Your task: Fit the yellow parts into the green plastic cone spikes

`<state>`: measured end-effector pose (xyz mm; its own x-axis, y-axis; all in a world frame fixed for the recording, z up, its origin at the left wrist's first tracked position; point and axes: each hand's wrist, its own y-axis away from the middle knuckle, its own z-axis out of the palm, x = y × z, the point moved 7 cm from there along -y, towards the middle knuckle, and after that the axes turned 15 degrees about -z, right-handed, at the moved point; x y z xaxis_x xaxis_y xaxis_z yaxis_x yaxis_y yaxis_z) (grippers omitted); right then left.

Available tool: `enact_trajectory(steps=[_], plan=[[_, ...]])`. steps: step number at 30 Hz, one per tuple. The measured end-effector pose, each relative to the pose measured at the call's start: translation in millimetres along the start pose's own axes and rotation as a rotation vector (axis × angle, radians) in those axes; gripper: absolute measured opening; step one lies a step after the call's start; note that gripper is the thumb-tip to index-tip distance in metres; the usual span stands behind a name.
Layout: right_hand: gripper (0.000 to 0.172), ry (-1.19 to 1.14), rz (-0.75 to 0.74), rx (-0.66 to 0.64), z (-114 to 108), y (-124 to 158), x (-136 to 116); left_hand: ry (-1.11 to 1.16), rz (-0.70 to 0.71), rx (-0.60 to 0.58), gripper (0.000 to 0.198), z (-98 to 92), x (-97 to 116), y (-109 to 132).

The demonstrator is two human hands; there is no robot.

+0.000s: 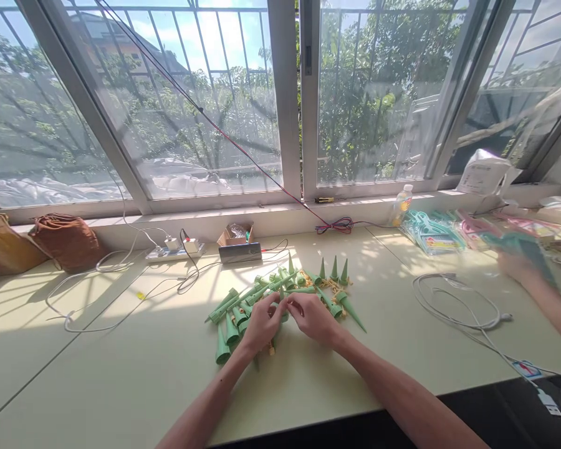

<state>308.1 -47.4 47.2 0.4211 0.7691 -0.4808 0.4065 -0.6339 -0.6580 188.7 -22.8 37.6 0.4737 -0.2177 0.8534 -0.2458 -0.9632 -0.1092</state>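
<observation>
My left hand and my right hand meet over a heap of green plastic parts. Between their pinched fingertips is a green cone, its tip pointing up; fingers cover most of it. More green hollow cones lie on the left of the heap, several with open ends facing me. Three pointed cones stand upright behind my right hand, and another cone lies on its side to the right. Small yellow pieces are scattered among them.
A phone leans on a small cardboard box behind the heap. Left stand a power strip and a brown bag. At right are a coiled white cable, bagged teal items, a bottle and another person's blurred hand.
</observation>
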Motion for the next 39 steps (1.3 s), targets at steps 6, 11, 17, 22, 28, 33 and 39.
enact_trajectory(steps=[6, 11, 17, 22, 28, 33, 39], plan=[[0.019, -0.005, -0.004, 0.003, -0.1, -0.3, 0.7, 0.009, -0.01, 0.005, 0.037, 0.2, 0.8, -0.2], [0.019, -0.011, -0.003, 0.003, -0.8, -0.3, -0.5, 0.015, -0.008, 0.004, 0.037, -0.2, 2.5, 0.0], [0.02, -0.014, 0.002, 0.005, -1.5, -0.5, -1.2, 0.017, -0.005, 0.015, 0.039, -1.4, 3.6, -0.3], [0.021, -0.013, -0.002, 0.005, -1.5, -0.9, -1.0, 0.004, -0.008, 0.012, 0.037, -0.8, 1.8, -0.4], [0.021, -0.012, -0.006, 0.004, 0.2, 0.2, 0.4, 0.009, -0.013, 0.006, 0.036, -0.8, -0.1, -1.2], [0.021, -0.017, -0.002, 0.01, -0.5, 0.5, 0.5, 0.006, -0.027, -0.005, 0.039, -0.2, -1.7, -1.7], [0.021, -0.016, -0.001, 0.008, -0.6, 0.8, 0.9, 0.016, -0.023, -0.002, 0.039, -0.2, 0.4, -1.1]])
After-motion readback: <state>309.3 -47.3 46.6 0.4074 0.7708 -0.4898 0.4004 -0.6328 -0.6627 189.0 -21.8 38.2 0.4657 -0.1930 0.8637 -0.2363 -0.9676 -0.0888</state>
